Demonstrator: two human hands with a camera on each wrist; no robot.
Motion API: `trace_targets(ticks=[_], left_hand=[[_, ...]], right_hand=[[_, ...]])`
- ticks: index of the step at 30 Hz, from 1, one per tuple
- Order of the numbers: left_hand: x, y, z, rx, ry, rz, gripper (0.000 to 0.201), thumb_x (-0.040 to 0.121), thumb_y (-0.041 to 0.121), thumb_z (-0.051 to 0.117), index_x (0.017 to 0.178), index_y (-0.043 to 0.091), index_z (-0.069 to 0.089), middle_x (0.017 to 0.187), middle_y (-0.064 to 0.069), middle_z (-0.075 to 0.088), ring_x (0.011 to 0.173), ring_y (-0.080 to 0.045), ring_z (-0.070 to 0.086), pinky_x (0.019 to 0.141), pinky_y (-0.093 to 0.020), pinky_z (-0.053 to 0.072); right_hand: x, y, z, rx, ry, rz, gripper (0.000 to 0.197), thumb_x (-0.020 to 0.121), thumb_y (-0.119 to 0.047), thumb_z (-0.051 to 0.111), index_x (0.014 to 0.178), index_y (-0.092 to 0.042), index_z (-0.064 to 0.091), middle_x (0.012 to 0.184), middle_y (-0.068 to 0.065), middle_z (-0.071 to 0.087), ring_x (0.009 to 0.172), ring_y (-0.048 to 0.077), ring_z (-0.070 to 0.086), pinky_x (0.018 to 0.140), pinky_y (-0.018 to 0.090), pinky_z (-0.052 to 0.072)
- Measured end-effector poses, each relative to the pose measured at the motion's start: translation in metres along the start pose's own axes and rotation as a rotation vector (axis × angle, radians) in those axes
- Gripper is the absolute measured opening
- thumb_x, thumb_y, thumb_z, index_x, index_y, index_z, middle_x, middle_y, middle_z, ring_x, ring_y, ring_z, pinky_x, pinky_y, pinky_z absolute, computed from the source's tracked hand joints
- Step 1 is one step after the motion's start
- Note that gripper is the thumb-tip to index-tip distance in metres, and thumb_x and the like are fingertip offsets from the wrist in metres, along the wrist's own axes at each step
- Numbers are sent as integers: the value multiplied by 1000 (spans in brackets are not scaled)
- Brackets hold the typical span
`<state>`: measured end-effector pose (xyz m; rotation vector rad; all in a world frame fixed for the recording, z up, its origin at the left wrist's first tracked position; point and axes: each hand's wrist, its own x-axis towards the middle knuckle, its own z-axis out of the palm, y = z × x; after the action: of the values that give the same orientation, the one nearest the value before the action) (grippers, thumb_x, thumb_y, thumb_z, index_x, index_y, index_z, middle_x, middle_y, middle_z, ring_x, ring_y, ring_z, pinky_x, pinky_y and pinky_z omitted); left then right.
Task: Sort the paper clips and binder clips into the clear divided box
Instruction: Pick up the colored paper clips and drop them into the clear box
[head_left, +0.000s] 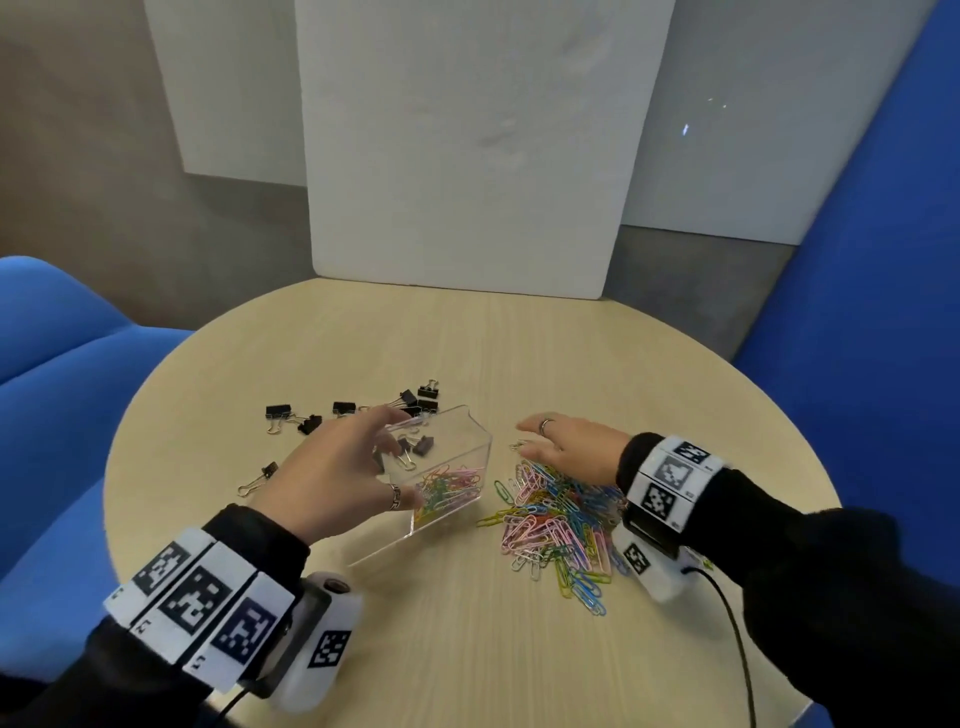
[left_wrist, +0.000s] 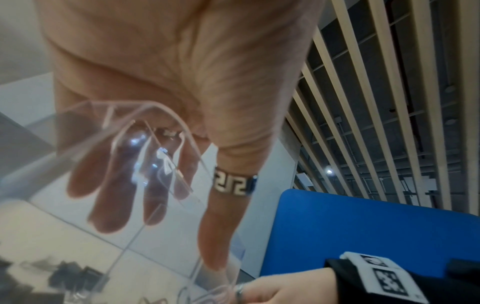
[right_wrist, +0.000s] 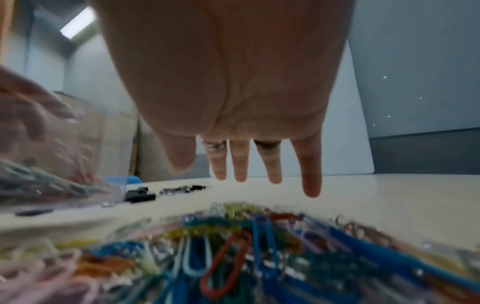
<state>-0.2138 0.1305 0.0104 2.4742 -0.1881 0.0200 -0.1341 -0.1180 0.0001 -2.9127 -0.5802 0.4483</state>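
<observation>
Your left hand (head_left: 332, 467) grips the clear divided box (head_left: 457, 447) at its left wall, thumb inside, fingers outside, and the box is tilted. In it lie paper clips (head_left: 449, 486) near and binder clips (head_left: 415, 446) far. Your right hand (head_left: 571, 447) hovers flat, fingers straight, holding nothing, over the coloured heap (head_left: 556, 519) on the table (head_left: 467, 649)

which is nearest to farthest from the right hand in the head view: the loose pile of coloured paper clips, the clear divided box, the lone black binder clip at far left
1. Pile of coloured paper clips, directly under the right hand.
2. Clear divided plastic box, just to its left, tilted by the left hand.
3. Lone black binder clip, beyond the box, far left.
</observation>
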Motion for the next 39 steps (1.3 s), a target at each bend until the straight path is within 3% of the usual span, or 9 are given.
trace_targets(ticks=[4, 11, 15, 23, 30, 33, 35, 37, 39], left_hand=[[1, 2, 5, 12, 0, -12, 78, 63, 38, 81, 131, 30, 44, 102, 12, 59, 88, -8, 57, 79, -29, 50], [7, 3, 14, 47, -6, -6, 79, 65, 40, 80, 133, 29, 41, 104, 12, 58, 92, -11, 53, 78, -26, 46], [9, 6, 19, 53, 12, 13, 78, 66, 39, 79, 134, 31, 41, 104, 13, 57, 91, -11, 51, 80, -28, 46], [12, 5, 21, 63, -13, 11, 78, 66, 41, 79, 133, 32, 40, 103, 14, 56, 91, -11, 51, 83, -32, 47], [14, 1, 19, 54, -65, 32, 79, 68, 39, 79, 134, 32, 36, 104, 13, 54, 88, -8, 56, 77, -25, 46], [15, -1, 17, 84, -105, 51, 80, 70, 38, 78, 136, 35, 33, 104, 14, 53, 88, -6, 54, 74, -20, 42], [17, -3, 15, 85, -119, 54, 80, 70, 37, 77, 137, 36, 33, 105, 13, 54, 88, -6, 53, 74, -20, 42], [17, -4, 14, 85, -120, 54, 80, 70, 36, 77, 136, 37, 33, 106, 13, 54, 88, -7, 53, 76, -21, 43], [17, -4, 14, 95, -114, 58, 80, 70, 36, 77, 137, 37, 33, 105, 13, 54, 88, -7, 54, 78, -23, 45]], right_hand=[[10, -5, 10, -109, -185, -36, 57, 99, -42, 34, 147, -14, 26, 157, 2, 20, 142, 18, 24, 115, 29, 18], [-19, 17, 12, 49, -120, -81, 59, 85, -52, 56, 136, -25, 44, 144, -7, 41, 131, 11, 39, 111, 28, 31], [-17, 29, 15, 74, -94, -8, 73, 71, -57, 69, 135, -32, 44, 142, -7, 38, 133, 13, 33, 112, 36, 30], [-15, 28, 20, 271, -121, 17, 38, 74, -33, 76, 107, -28, 57, 111, -3, 56, 102, 18, 56, 92, 37, 49], [-15, 26, 15, 262, -17, 55, 28, 79, -24, 73, 104, -13, 66, 74, -16, 56, 62, 4, 52, 54, 14, 45], [-15, 26, 11, 281, 44, 65, 18, 79, -22, 74, 95, -17, 68, 70, -17, 57, 59, 5, 54, 54, 18, 46], [-16, 26, 6, 304, 91, 60, 14, 79, -20, 74, 92, -17, 68, 72, -13, 61, 63, 11, 58, 62, 26, 52], [-15, 25, -2, 309, 156, 38, 15, 79, -20, 74, 92, -17, 69, 78, -9, 64, 71, 12, 60, 67, 24, 51], [-15, 20, -12, 376, 211, 9, 13, 79, -17, 73, 91, -16, 68, 76, -6, 66, 67, 12, 59, 60, 19, 48]])
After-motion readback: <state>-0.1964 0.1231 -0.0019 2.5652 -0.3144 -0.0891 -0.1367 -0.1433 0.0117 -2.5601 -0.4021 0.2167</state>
